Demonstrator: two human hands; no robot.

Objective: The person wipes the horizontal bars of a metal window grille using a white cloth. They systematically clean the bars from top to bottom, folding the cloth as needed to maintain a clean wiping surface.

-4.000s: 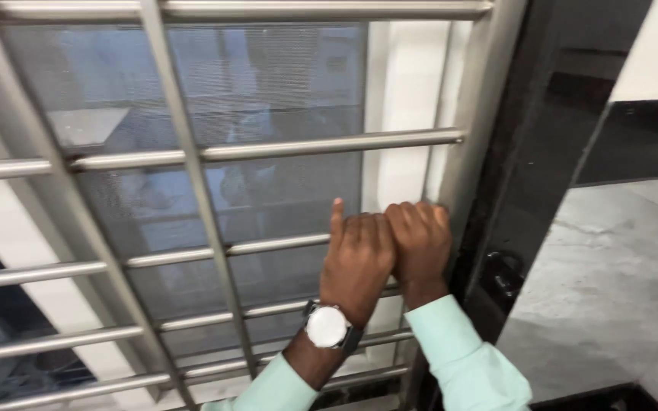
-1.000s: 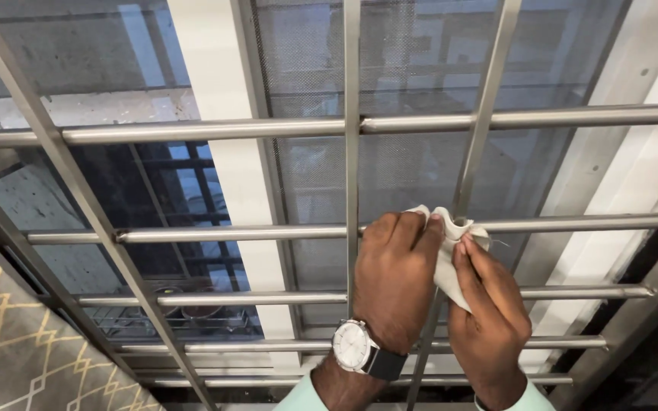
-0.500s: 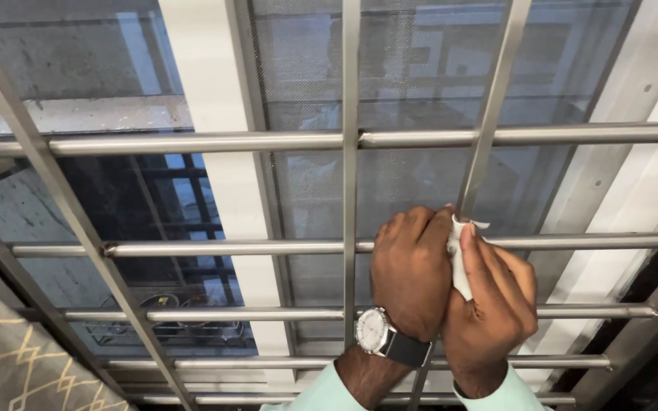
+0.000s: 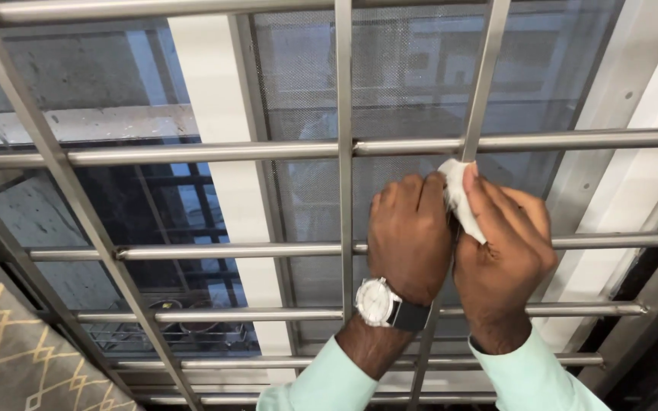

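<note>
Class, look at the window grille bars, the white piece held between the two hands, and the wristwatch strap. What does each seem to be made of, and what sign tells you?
Grille bars: likely steel, brushed silvery finish, with soft highlights along round tubes.
White piece, pinched between left hand and right hand: cloth or tissue, matte and crumpled; which one is unclear.
Watch strap: dark, matte, probably leather or rubber.

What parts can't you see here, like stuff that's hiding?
Head view:
- Most of the white cloth: pinched between left hand and right hand.
- The vertical bar where they grip it: covered by both hands.
- Both palms: facing away.
- Outside beyond the mesh screen: blurred by it.
</note>
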